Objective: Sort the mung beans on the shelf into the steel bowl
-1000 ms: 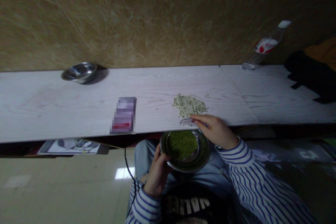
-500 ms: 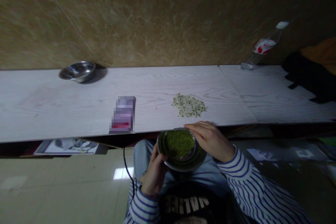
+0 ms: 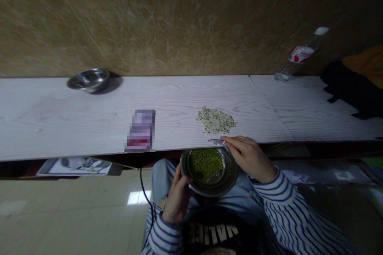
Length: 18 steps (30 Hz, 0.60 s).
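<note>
Below the table's front edge, my left hand (image 3: 178,199) grips the left rim of a steel bowl (image 3: 230,179) with its thumb over the edge. Small green beans (image 3: 206,163), which look like mung beans, lie inside the bowl. My right hand (image 3: 249,155) is closed around a small metal spoon (image 3: 216,142), whose head shows at the table edge above the bowl; its handle is hidden in the fingers. Just beyond the spoon, a spread pile of white grains mixed with green beans (image 3: 217,120) lies on the table.
A second steel bowl (image 3: 89,81) stands near the wall on the left. A blurred-out phone-like rectangle (image 3: 140,130) lies at the front edge of the white table (image 3: 173,103). To the right are a plastic bottle (image 3: 301,54) and a dark bag-like item (image 3: 350,83).
My right hand has moved slightly right and up with the spoon, which now shows clearly at the table edge. The bowl in my left hand has shifted a little to the right.
</note>
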Each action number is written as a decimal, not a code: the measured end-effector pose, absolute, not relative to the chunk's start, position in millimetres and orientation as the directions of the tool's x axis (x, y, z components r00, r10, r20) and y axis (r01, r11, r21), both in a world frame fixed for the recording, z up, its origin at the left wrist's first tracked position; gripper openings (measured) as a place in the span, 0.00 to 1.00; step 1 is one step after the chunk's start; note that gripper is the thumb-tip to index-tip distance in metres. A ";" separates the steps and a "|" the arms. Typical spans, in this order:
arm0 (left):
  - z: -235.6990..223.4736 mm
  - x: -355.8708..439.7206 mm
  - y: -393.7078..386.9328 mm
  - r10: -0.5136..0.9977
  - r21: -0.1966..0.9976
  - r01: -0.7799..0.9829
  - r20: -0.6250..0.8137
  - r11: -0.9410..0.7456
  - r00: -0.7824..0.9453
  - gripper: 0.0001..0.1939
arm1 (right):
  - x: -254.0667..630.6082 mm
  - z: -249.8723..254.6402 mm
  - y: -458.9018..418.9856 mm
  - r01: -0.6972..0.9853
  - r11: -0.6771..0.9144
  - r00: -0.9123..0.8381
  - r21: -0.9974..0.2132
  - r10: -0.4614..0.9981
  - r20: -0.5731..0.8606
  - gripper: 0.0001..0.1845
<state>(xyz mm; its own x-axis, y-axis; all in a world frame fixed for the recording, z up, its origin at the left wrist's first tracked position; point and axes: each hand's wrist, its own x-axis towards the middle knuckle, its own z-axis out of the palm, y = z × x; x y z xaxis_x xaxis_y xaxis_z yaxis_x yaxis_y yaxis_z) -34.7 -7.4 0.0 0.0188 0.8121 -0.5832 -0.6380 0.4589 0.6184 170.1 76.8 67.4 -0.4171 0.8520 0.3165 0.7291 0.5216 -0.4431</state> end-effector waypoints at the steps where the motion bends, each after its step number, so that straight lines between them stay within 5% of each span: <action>1: 0.8 -33.6 -7.4 0.812 0.616 -0.638 -0.583 0.462 0.025 0.34 | 168.4 68.4 74.2 0.720 0.530 -0.429 -0.448 0.848 0.312 0.16; 18: -8.6 -33.8 -6.4 0.806 0.585 -0.669 -0.591 0.458 0.035 0.33 | 124.7 59.6 88.2 0.774 0.413 -0.274 -0.480 0.902 0.335 0.17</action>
<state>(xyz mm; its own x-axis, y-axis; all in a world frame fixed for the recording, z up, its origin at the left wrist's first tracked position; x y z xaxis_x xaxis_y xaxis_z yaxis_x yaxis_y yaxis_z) -33.8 -6.4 -8.6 0.0350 0.8059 -0.5910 -0.6687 0.4583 0.5854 124.7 88.2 59.6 -0.2739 0.9017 0.3346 0.7737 0.4132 -0.4802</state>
